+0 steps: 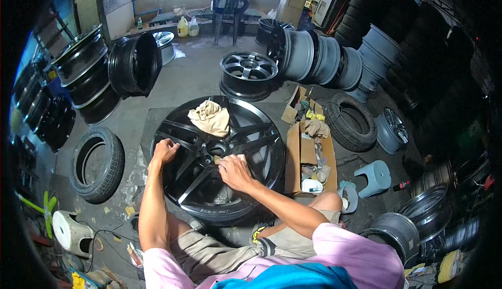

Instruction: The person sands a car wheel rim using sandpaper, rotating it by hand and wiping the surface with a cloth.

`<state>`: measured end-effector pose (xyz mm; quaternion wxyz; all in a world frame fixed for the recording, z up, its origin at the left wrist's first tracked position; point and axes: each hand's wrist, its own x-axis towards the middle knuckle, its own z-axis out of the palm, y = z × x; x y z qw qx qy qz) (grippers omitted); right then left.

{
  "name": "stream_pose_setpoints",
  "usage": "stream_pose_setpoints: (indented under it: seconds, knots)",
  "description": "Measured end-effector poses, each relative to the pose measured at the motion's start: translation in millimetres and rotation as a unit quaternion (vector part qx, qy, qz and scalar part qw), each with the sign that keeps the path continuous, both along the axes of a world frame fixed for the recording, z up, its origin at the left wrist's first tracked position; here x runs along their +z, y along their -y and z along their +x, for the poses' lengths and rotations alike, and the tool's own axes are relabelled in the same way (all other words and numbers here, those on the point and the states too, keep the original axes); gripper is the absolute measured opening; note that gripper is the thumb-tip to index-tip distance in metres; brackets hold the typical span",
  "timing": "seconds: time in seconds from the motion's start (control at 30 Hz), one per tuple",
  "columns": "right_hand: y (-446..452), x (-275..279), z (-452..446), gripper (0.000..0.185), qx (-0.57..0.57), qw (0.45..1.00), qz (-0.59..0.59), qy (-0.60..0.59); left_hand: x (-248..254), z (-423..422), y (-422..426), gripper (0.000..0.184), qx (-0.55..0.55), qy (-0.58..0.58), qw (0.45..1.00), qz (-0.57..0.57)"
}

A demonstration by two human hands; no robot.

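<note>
A large black alloy wheel rim (250,205) lies face up on the floor in front of my crossed legs. My left hand (165,151) rests at its left side, fingers curled over the outer end of a spoke. Close to the hub, my right hand (236,172) presses a small tan piece of sandpaper (216,159) against the spoke face; the fingers hide most of it. A crumpled beige cloth (210,118) is draped over the rim's upper spokes, apart from both hands.
An open cardboard box (294,158) with cups and tools stands right of the rim. Tyres (97,164) lie on both sides. Stacked rims (86,77) rise at the left, more at the right. A white stool (65,231), a light blue stool (374,176) and a plastic chair (231,1) surround the area.
</note>
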<state>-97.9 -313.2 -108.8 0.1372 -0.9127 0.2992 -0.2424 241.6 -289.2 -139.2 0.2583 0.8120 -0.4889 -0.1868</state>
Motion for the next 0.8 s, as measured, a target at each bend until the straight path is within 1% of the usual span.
stream_pose_setpoints:
  seconds: [0.07,0.1,0.13,0.17,0.23,0.33,0.37,0.43,0.47,0.5,0.53,0.57,0.63,0.67,0.7,0.73,0.77,0.8]
  knots:
    - [-6,1,-5,0.026,-0.007,1.000,0.018,0.006,5,-2,-3,0.041,-0.006,-0.018,1.000,-0.005]
    - [-11,1,-10,0.028,-0.017,0.999,0.038,0.008,2,2,-4,0.041,-0.005,-0.018,1.000,-0.007]
    - [-17,1,-15,0.029,-0.030,0.999,0.032,0.028,0,5,-2,0.041,-0.009,-0.012,1.000,-0.009]
    - [-20,1,-18,0.032,-0.039,0.997,0.059,0.019,-2,6,2,0.041,-0.015,-0.007,1.000,-0.010]
    - [-15,-6,-9,0.030,-0.053,0.995,0.064,0.058,-8,7,6,0.041,-0.017,-0.008,1.000,-0.009]
    - [-3,-15,10,0.027,-0.074,0.993,0.082,0.035,-19,12,6,0.046,-0.012,0.008,1.000,-0.007]
    - [-6,-6,8,0.024,-0.088,0.992,0.077,0.035,-16,13,6,0.045,-0.025,0.012,0.999,-0.024]
    - [-13,13,-15,0.025,-0.091,0.988,0.124,0.005,-16,7,-1,0.045,-0.033,0.026,0.997,-0.064]
    - [-11,17,-34,0.024,-0.057,0.986,0.159,0.008,-22,14,2,0.045,-0.055,0.043,0.995,-0.075]
    - [-9,20,-55,0.024,-0.022,0.979,0.200,0.010,-3,6,-3,0.044,-0.062,0.025,0.997,-0.046]
    - [-7,33,-77,0.024,0.003,0.958,0.286,-0.004,-3,7,-7,0.044,-0.069,0.019,0.995,-0.071]
    - [-1,52,-92,0.024,0.028,0.931,0.364,-0.019,-1,6,-8,0.044,-0.060,0.016,0.997,-0.052]
    - [3,76,-106,0.022,0.000,0.929,0.370,0.006,2,5,-7,0.043,-0.051,0.024,0.997,-0.047]
    - [7,86,-103,0.021,0.020,0.974,0.224,0.035,8,5,-5,0.043,-0.041,0.021,0.998,-0.038]
    - [12,89,-101,0.021,0.038,0.994,0.073,0.067,12,1,-5,0.043,-0.035,0.020,0.999,-0.028]
    - [21,84,-103,0.027,0.073,0.995,-0.067,-0.003,14,-7,-7,0.043,-0.030,0.014,0.999,-0.021]
    - [27,79,-102,0.027,0.079,0.995,-0.064,-0.005,21,-12,-7,0.044,-0.029,0.014,0.999,-0.034]
    - [32,74,-99,0.032,0.189,0.970,-0.123,-0.085,27,-14,-6,0.044,-0.027,0.014,0.998,-0.048]
